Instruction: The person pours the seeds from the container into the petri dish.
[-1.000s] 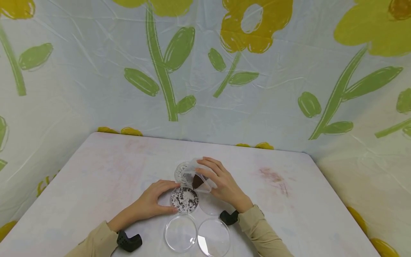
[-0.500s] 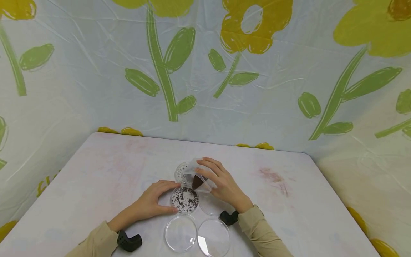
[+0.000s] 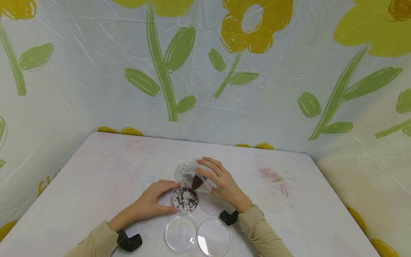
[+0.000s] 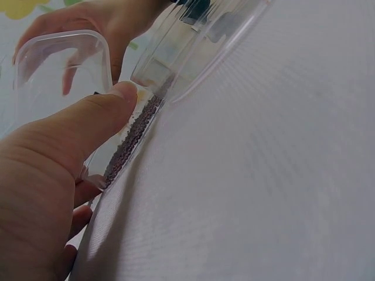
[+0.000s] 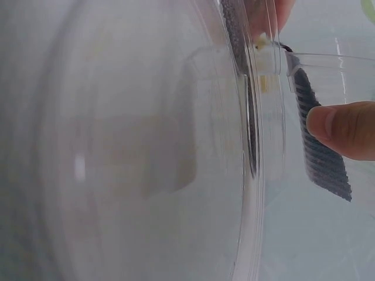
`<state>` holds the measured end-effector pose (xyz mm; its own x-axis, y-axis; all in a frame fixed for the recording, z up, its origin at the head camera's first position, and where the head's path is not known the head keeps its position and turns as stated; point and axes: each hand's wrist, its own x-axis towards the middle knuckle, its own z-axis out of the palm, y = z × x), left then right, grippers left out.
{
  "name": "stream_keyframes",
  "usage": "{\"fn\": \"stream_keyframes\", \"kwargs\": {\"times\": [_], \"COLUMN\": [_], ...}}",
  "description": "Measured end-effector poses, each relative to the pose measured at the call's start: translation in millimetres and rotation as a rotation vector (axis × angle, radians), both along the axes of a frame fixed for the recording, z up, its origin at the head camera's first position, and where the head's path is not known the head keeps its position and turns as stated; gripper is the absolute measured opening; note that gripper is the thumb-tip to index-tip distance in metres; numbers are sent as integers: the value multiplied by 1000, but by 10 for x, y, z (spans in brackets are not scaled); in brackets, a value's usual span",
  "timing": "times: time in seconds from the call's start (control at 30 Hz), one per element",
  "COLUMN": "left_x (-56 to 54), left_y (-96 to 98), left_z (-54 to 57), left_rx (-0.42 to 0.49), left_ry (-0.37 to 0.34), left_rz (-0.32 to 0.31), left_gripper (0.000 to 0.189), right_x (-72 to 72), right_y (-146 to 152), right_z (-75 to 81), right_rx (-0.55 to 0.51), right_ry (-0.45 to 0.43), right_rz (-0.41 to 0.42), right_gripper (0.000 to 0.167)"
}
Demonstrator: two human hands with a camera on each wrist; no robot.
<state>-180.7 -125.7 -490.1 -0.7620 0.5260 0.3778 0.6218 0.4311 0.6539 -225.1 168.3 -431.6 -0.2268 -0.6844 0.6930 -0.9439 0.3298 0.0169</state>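
Note:
My left hand (image 3: 154,201) holds a round clear petri dish (image 3: 184,200) by its rim, thumb on the near side and fingers on the far side. White bits and dark brown grains cover the dish's bottom; in the left wrist view the dark grains (image 4: 132,140) form a layer along its wall. Above the dish's far right edge, my right hand (image 3: 221,184) grips a clear plastic tub (image 3: 192,167), tilted toward the dish. Dark brown grains (image 3: 197,182) lie heaped inside the tub, and the right thumb (image 5: 340,129) presses its wall in the right wrist view.
Another dish with white bits (image 3: 180,172) stands just behind, partly hidden by the tub. Nearer me lie two clear round dishes or lids, one left (image 3: 180,233) and one right (image 3: 213,237). A further clear one (image 3: 210,205) sits under the right forearm. Reddish stains mark the white table (image 3: 128,160).
Both hands and the tub stay almost still. Dark grains show a little more thickly at the far right of the held dish than a second ago.

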Motion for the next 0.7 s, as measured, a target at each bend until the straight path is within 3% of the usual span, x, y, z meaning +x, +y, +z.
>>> {"fn": "stream_keyframes", "kwargs": {"times": [0.23, 0.7], "left_x": [-9, -5], "left_y": [7, 0], "left_z": [-17, 3], "left_rx": [10, 8], "left_ry": [29, -4], "left_rz": [-4, 2], "left_gripper": [74, 77], "right_x": [9, -4], "right_y": [12, 9], "right_z": [-2, -4], "right_rx": [5, -35], "right_ry": [-10, -43], "right_rz": [-10, 10], "right_gripper": [89, 84]}}
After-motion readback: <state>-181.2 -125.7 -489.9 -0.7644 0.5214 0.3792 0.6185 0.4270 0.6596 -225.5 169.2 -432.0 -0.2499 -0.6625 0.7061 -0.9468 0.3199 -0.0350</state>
